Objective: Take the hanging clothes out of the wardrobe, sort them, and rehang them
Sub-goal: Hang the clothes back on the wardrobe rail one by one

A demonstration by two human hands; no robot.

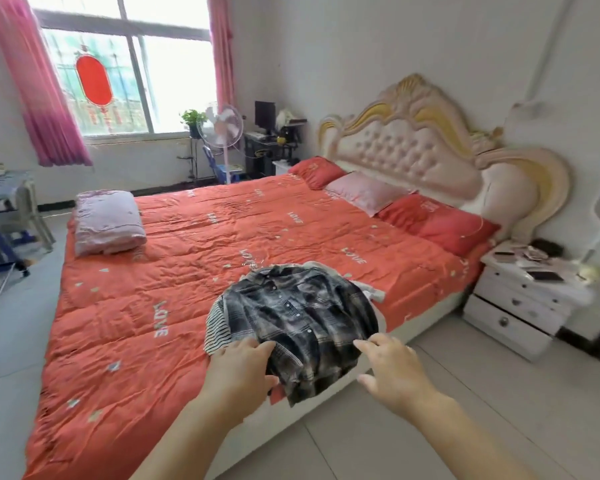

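Observation:
A dark plaid button shirt (298, 317) lies on top of a small pile of clothes at the near edge of the bed (125, 306). A black-and-white striped garment (217, 327) shows under its left side, and a pale garment (371, 289) peeks out at the right. My left hand (243, 365) rests on the shirt's lower left hem with its fingers relaxed. My right hand (392, 365) hovers open just right of the hem, fingers spread, holding nothing. A hanger's hook (252, 263) shows at the pile's far end. The wardrobe is out of view.
The bed has an orange quilt, a folded pink blanket (108, 223) at its far left and pillows (364, 192) by the headboard. A white nightstand (523, 299) with small items stands to the right. Tiled floor (465, 410) runs beside the bed. A fan (226, 129) stands by the window.

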